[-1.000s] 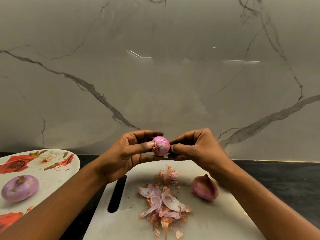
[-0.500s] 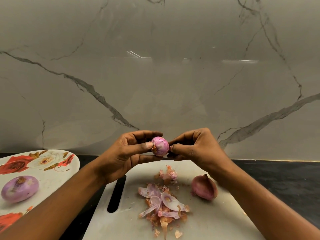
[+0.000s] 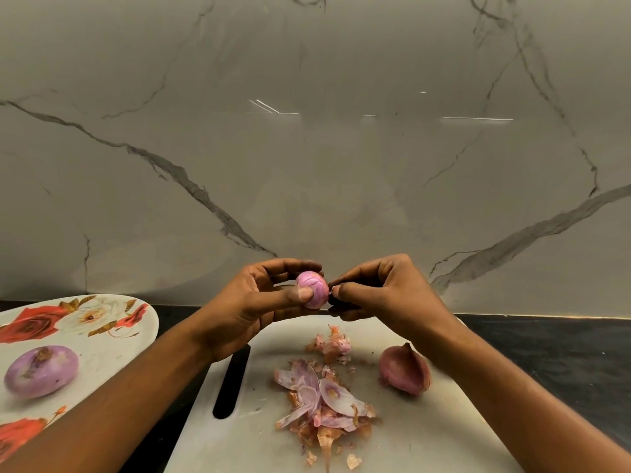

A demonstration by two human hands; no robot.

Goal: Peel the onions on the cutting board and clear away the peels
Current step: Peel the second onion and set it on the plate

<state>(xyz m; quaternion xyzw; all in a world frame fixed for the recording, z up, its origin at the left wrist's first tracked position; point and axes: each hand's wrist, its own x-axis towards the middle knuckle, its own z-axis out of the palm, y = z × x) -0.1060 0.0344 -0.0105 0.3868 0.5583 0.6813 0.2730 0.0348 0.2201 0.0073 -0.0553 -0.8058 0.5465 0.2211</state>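
held onion (image 3: 311, 289): small pink one, mostly bare, up in the air at frame centre above the far edge of the cutting board (image 3: 444, 435), not touching it
left grip (image 3: 264, 302): comes in from the left, thumb across the front, fingers behind. it's clamped on the held onion and doing all the holding
right grip (image 3: 382, 293): just right of the held onion, thumb and fingertip pinched together at its right end. looks like it's on a last shred of skin, but that's too small to be sure
what the move hangs on: the shred faces the right grip, so I'd guess the pull goes rightward, away from the left grip. the veins seem to run toward that end, so the long axis probably lies left-to-right, can't swear to it
unpeeled onion (image 3: 404, 370): on the board, lower right of centre, nearer the right grip
peels (image 3: 321, 401): heap on the board straight below the hands, so anything dropped should land there
peeled onion (image 3: 41, 372): on the flowered plate (image 3: 112, 356) at the left edge, which sits on the dark bench (image 3: 553, 356)
progress: my read is one done, one nearly there, one untouched, and the peels not cleared yet
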